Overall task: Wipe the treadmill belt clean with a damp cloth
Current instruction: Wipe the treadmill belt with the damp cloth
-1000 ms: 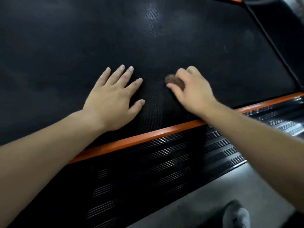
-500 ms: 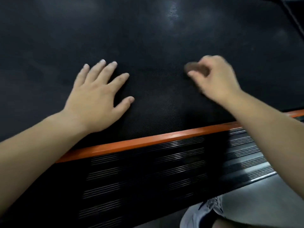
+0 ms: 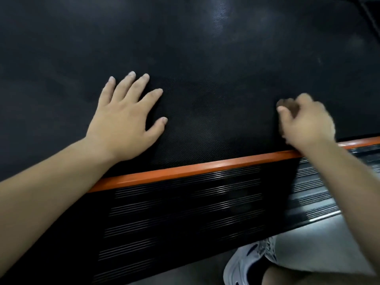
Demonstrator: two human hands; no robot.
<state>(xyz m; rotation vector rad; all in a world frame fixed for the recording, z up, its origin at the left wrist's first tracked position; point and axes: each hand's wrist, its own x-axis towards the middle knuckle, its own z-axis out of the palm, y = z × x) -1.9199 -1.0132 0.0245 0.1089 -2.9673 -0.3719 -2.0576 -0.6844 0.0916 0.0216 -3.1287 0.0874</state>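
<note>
The right grip [image 3: 308, 122] curls around a small dark cloth [image 3: 286, 103] that shows at its fingertips on the treadmill belt [image 3: 205, 54], while the left grip [image 3: 125, 120] lies flat, fingers spread.

- Single head-worn view, looking forward and steeply down, close over the treadmill belt [image 3: 205, 42], which fills 9 through 3 o'clock.
- Side rail [image 3: 185, 212] runs across 6 o'clock.

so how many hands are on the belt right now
2. The left hand lies flat, fingers spread, on the belt; the right hand, nearer the orange rail, curls round a small dark cloth, blurred.
</note>
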